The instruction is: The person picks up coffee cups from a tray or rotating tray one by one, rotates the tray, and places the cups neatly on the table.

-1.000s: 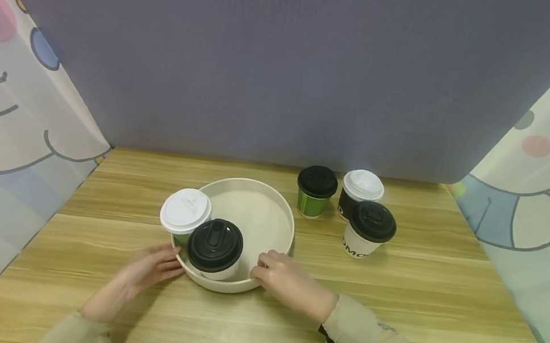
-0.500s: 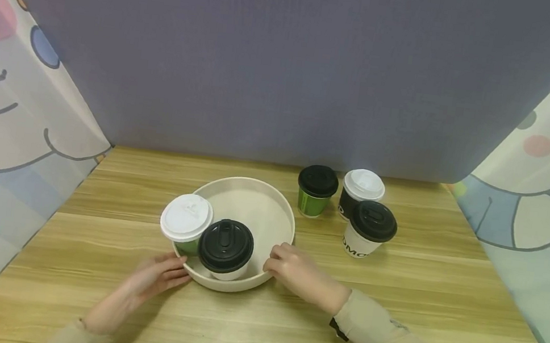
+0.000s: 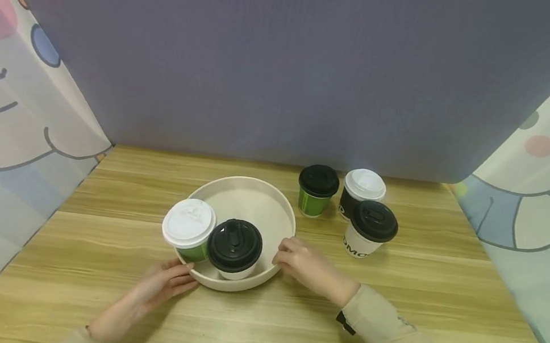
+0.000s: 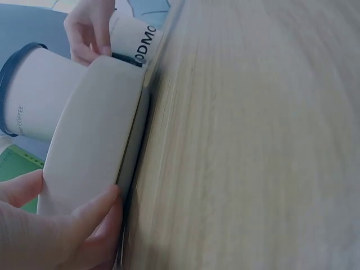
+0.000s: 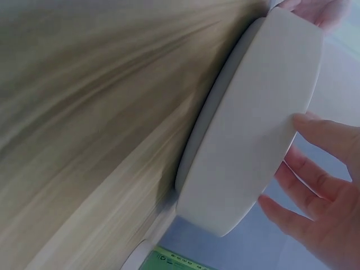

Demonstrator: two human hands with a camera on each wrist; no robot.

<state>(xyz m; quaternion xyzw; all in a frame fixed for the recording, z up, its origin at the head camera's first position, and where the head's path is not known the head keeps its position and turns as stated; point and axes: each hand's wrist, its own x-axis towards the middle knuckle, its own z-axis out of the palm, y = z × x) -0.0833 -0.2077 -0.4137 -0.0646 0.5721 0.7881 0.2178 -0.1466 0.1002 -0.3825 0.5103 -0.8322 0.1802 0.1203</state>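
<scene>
A round cream tray (image 3: 270,211) rests on the table, holding two lidded paper coffee cups at its front left. One is a green cup with a white lid (image 3: 189,223); right of it stands a white cup with a black lid (image 3: 234,245). My left hand (image 3: 163,283) holds the tray at its front-left edge, thumb by the rim and fingers low on the outer wall. My right hand (image 3: 311,269) pinches the rim at the front right, as the right wrist view shows with the tray wall (image 5: 253,124) beside the fingers.
Behind and right of the tray stand a green cup with a black lid (image 3: 317,190), a dark cup with a white lid (image 3: 362,189) and a white cup with a black lid (image 3: 371,229). A grey panel (image 3: 287,70) borders the wooden table (image 3: 245,334) at the back.
The tray has turned counterclockwise as seen from above, its two cups shifting rightward along the front. My right hand has moved right and away with the rim; my left hand has slid right and nearer.
</scene>
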